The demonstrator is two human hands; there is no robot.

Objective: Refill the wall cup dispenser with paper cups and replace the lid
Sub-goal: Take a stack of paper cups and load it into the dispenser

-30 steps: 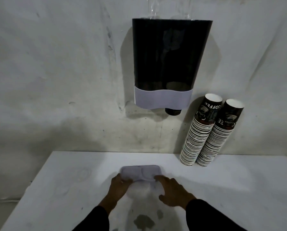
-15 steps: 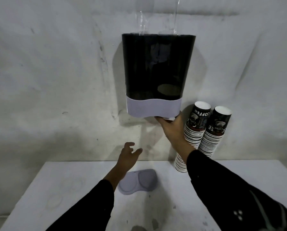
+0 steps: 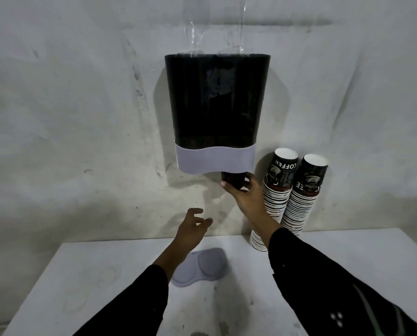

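Note:
A dark cup dispenser point(image 3: 216, 100) with a pale lower band hangs on the wall, its top without a lid. A dark paper cup point(image 3: 233, 179) sticks out of its bottom on the right side, and my right hand point(image 3: 247, 198) grips that cup from below. My left hand point(image 3: 190, 229) hovers open in mid-air below the dispenser, holding nothing. The pale grey lid point(image 3: 202, 266) lies flat on the white table point(image 3: 93, 287), partly behind my left forearm. Two tall stacks of coffee cups point(image 3: 288, 197) lean against the wall to the right of the dispenser.
The rough white wall point(image 3: 69, 117) rises right behind the table. Clear plastic tubes point(image 3: 194, 32) reach up from the dispenser's top. Dark stains mark the table near its front edge.
Both hands left the lid on the table and rose. My right hand went up under the dispenser and closed on the cup at its outlet; the cup now sticks out further.

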